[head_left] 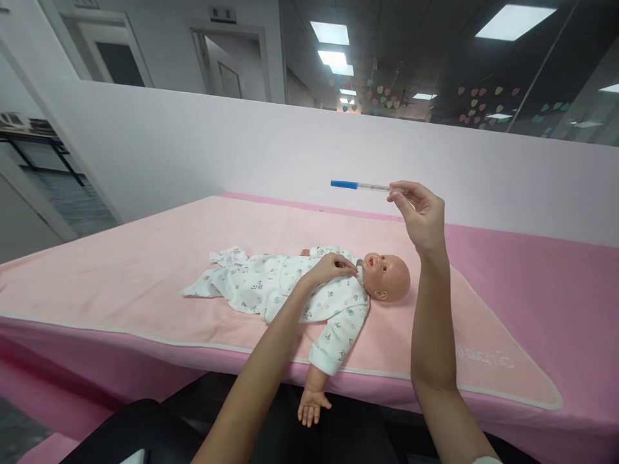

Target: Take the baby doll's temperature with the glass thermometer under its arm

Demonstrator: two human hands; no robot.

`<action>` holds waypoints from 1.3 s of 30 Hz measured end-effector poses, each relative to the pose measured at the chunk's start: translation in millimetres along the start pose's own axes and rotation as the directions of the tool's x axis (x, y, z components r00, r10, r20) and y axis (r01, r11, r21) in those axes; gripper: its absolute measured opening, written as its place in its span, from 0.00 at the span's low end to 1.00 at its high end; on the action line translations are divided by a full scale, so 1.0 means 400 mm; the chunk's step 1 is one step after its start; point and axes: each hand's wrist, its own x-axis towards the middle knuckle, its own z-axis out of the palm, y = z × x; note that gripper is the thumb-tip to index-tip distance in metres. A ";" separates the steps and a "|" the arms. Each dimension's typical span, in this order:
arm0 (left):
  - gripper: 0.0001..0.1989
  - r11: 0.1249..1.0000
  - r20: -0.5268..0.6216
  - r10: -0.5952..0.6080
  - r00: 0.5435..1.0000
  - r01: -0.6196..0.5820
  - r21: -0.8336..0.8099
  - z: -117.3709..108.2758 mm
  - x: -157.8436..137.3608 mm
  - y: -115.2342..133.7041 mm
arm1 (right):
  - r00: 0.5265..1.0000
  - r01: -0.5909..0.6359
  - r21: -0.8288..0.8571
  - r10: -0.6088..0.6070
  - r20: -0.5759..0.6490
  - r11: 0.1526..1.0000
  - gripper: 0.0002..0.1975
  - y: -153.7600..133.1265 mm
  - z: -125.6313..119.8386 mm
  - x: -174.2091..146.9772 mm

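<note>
Right hand (420,209) pinching tube (374,187), blue cap (343,184) toward nine o'clock, seemingly for clear view; left hand (329,268) half-curled on doll (283,280), grip unclear

Your right hand (422,216) covers one end of the clear, blue-ended stick (370,187), and any marks along it are too fine to read. Your left hand (329,269) hides part of the doll's (285,274) chest; you can't tell whether its fingers pinch cloth. The doll's feet are lost inside the garment (251,283). Near the right corner of the table (532,296), your right forearm (432,335) blocks some lettering (488,357). Below the near edge, the picture crops a pale object (134,457).
</note>
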 end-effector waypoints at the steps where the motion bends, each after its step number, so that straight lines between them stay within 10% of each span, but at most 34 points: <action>1: 0.10 1.000 0.004 0.000 1.000 0.000 -0.004 0.000 -0.001 0.001 | 1.000 0.002 -0.002 -0.002 -0.003 1.000 0.10 0.001 0.000 0.000; 39: 0.11 0.991 -0.018 -0.024 1.000 0.021 -0.134 -0.006 -0.006 0.004 | 0.999 -0.029 -0.171 0.025 -0.028 0.985 0.10 0.007 -0.006 -0.002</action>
